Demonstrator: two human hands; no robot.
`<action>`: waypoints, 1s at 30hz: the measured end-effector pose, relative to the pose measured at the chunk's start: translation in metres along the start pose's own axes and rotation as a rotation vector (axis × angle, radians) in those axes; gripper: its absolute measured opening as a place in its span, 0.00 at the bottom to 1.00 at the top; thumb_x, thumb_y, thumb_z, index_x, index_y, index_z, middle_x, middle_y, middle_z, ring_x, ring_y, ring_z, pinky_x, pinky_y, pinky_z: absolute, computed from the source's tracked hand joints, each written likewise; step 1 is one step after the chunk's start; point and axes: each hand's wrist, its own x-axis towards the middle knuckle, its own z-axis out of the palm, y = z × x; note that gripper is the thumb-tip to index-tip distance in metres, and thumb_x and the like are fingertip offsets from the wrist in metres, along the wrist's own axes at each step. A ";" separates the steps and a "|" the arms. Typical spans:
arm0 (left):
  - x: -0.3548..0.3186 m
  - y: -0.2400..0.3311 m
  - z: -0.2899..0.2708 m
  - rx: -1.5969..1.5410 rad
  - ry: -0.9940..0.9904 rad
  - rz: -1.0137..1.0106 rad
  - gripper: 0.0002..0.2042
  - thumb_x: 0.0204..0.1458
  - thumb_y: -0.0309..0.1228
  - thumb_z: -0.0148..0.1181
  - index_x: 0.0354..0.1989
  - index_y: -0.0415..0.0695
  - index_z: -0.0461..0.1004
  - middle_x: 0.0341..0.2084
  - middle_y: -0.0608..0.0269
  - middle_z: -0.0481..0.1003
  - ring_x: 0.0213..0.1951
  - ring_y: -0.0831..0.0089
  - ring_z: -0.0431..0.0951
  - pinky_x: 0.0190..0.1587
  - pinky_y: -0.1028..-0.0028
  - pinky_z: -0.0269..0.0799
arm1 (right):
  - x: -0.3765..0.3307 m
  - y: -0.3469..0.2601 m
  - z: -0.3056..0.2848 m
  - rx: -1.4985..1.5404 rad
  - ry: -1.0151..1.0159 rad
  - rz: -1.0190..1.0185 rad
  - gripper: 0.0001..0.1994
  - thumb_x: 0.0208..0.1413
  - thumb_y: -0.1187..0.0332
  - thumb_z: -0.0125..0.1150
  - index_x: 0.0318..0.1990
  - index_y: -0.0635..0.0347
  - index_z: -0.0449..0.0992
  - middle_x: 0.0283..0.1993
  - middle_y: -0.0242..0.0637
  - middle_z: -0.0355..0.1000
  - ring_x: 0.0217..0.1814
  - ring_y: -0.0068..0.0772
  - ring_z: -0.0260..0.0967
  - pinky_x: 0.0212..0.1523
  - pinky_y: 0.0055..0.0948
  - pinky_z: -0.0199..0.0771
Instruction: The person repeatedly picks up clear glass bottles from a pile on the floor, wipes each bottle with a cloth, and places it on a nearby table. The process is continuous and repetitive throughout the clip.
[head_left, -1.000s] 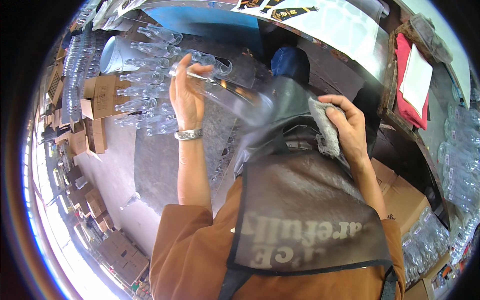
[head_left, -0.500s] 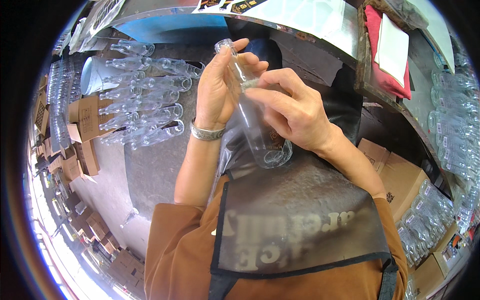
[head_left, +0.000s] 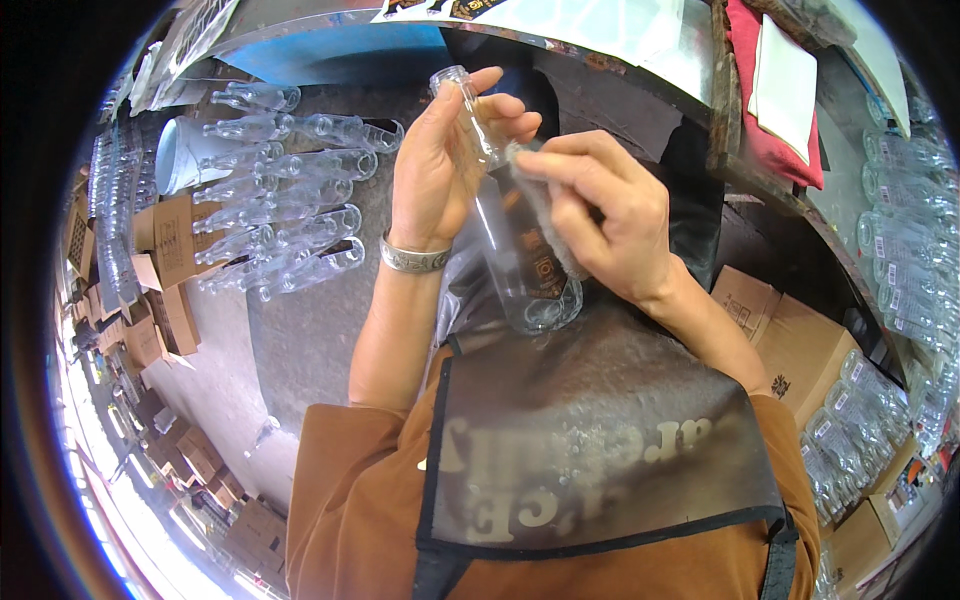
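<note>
My left hand point(head_left: 432, 165) is wrapped round the neck of a clear glass bottle point(head_left: 500, 235). The bottle is tilted, its mouth up and away from me, its base near my dark apron point(head_left: 600, 440). A dark label with orange print point(head_left: 545, 275) shows on the bottle's lower side. In my right hand point(head_left: 610, 215) is a grey cloth point(head_left: 545, 215), pinched between thumb and fingers along the bottle's right side. A metal bracelet point(head_left: 415, 257) circles my left wrist.
Several clear bottles point(head_left: 290, 190) lie in rows on the left, near a white bucket point(head_left: 180, 150) and cardboard boxes point(head_left: 165, 240). More bottles point(head_left: 905, 240) lie at the right. A red cloth with a white pad point(head_left: 785, 90) rests at the upper right, beside the bench edge point(head_left: 600, 70).
My right hand has moved slightly right, off the front of the bottle's shoulder. More of the grey cloth and the label now shows. My left hand keeps its grip on the neck.
</note>
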 end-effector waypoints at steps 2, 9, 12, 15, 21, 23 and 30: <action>0.002 0.001 0.001 0.013 -0.003 -0.009 0.26 0.69 0.45 0.40 0.62 0.34 0.62 0.41 0.56 0.77 0.47 0.60 0.79 0.56 0.60 0.75 | 0.001 -0.003 0.003 -0.070 -0.046 -0.123 0.16 0.47 0.83 0.57 0.45 0.62 0.81 0.41 0.42 0.73 0.34 0.33 0.75 0.33 0.27 0.76; 0.000 0.001 0.003 0.064 0.041 0.004 0.26 0.69 0.46 0.41 0.61 0.34 0.64 0.42 0.54 0.77 0.47 0.59 0.79 0.54 0.61 0.76 | -0.012 0.015 0.002 -0.105 -0.065 -0.013 0.17 0.47 0.84 0.58 0.46 0.60 0.80 0.40 0.42 0.73 0.34 0.37 0.75 0.33 0.29 0.77; 0.000 -0.001 0.004 0.071 0.039 -0.003 0.26 0.69 0.46 0.41 0.61 0.34 0.64 0.42 0.52 0.77 0.47 0.59 0.79 0.53 0.62 0.77 | -0.001 0.002 0.000 -0.095 0.044 -0.100 0.16 0.48 0.83 0.59 0.45 0.61 0.80 0.41 0.43 0.75 0.35 0.38 0.76 0.34 0.29 0.78; 0.003 -0.001 0.003 0.026 0.031 -0.026 0.25 0.69 0.46 0.42 0.60 0.34 0.65 0.42 0.52 0.77 0.47 0.59 0.79 0.52 0.63 0.77 | 0.003 -0.004 0.004 -0.094 -0.010 -0.249 0.18 0.44 0.85 0.62 0.45 0.61 0.79 0.47 0.42 0.74 0.33 0.35 0.75 0.32 0.29 0.77; 0.002 -0.005 0.005 0.008 0.046 -0.043 0.25 0.68 0.46 0.43 0.59 0.35 0.67 0.41 0.53 0.77 0.46 0.59 0.80 0.51 0.63 0.78 | -0.005 -0.011 0.001 -0.200 -0.082 -0.142 0.19 0.39 0.82 0.66 0.43 0.61 0.77 0.47 0.40 0.71 0.38 0.38 0.74 0.35 0.31 0.77; 0.003 -0.004 0.008 0.038 0.067 -0.044 0.25 0.68 0.46 0.43 0.58 0.35 0.67 0.41 0.53 0.78 0.45 0.59 0.80 0.51 0.63 0.77 | -0.008 -0.006 0.004 -0.175 -0.043 -0.134 0.20 0.41 0.86 0.63 0.45 0.60 0.79 0.48 0.40 0.71 0.29 0.31 0.73 0.28 0.28 0.75; 0.002 -0.003 0.008 0.068 0.089 -0.020 0.25 0.68 0.46 0.44 0.58 0.35 0.67 0.40 0.53 0.78 0.45 0.60 0.80 0.52 0.63 0.77 | -0.011 0.000 0.003 -0.079 0.001 0.042 0.14 0.48 0.85 0.56 0.42 0.64 0.80 0.41 0.43 0.76 0.35 0.36 0.77 0.34 0.27 0.78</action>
